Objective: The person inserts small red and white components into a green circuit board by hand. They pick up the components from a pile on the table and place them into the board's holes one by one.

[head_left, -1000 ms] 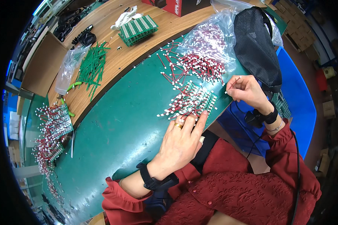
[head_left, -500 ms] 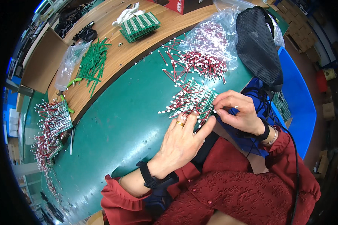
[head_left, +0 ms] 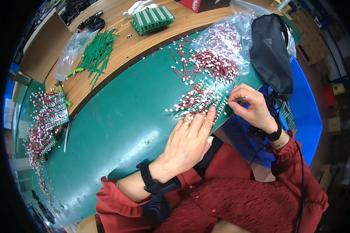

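Observation:
A green circuit board (head_left: 221,104) lies near the table's front edge, its far and left parts covered by red wires with white connectors (head_left: 194,99). My left hand (head_left: 186,141), with a ring on one finger, rests on the board's near side, fingers stretched out over the wires. At the board's right edge my right hand (head_left: 252,106) is closed in a pinch of thumb and forefinger. A small white connector (head_left: 246,97) pokes out between its fingers; the wire behind it is mostly hidden.
Beyond the board lies a heap of red wires (head_left: 214,64), spilling from a clear plastic bag (head_left: 231,37). A black bag (head_left: 270,54) and a blue bin (head_left: 305,105) stand right. Wired boards (head_left: 52,112) sit far left. Green strips (head_left: 99,52) and stacked boards (head_left: 152,20) lie on the wooden surface.
My right hand has drawn slightly away from the board's right edge. My left fingers have shifted, the forefinger now stretched up onto the board. The whole view has shifted a little.

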Motion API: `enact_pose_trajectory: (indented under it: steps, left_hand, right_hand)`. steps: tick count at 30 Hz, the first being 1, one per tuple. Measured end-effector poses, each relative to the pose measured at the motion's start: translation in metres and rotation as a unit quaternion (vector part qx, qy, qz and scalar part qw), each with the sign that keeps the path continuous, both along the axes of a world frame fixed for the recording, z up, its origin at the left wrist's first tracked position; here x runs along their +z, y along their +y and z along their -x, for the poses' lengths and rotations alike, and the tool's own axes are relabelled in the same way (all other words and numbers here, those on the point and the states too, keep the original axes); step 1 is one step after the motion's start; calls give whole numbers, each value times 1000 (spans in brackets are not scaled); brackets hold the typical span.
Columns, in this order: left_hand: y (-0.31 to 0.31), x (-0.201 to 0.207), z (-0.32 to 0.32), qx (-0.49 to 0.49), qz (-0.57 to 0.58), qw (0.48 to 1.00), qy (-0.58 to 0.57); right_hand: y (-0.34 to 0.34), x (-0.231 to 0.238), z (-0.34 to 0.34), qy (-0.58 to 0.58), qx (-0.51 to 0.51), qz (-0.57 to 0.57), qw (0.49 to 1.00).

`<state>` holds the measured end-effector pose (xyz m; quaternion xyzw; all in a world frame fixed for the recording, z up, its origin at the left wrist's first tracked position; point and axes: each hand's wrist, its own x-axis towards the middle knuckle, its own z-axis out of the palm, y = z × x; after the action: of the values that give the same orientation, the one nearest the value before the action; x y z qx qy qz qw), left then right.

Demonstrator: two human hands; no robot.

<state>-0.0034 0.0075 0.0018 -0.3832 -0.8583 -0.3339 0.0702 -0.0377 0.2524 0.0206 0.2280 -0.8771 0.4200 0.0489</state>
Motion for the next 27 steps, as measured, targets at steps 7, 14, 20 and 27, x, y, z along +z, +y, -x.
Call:
enact_pose_trajectory:
  steps: [7,14,20,27]
  left_hand:
    - [-1,1,0,-9,26,1000,-11]
    - [0,4,0,-8,48,999,-3]
    - [0,5,0,-9,48,999,-7]
    - [0,3,0,-11,38,999,-6]
  right_hand:
    - [-2,2,6,8,24,-27,999]
    - [-2,6,10,31,44,-69,996]
    - [-1,6,11,32,52,-78,995]
    - [-4,18,17,8,87,-118,989]
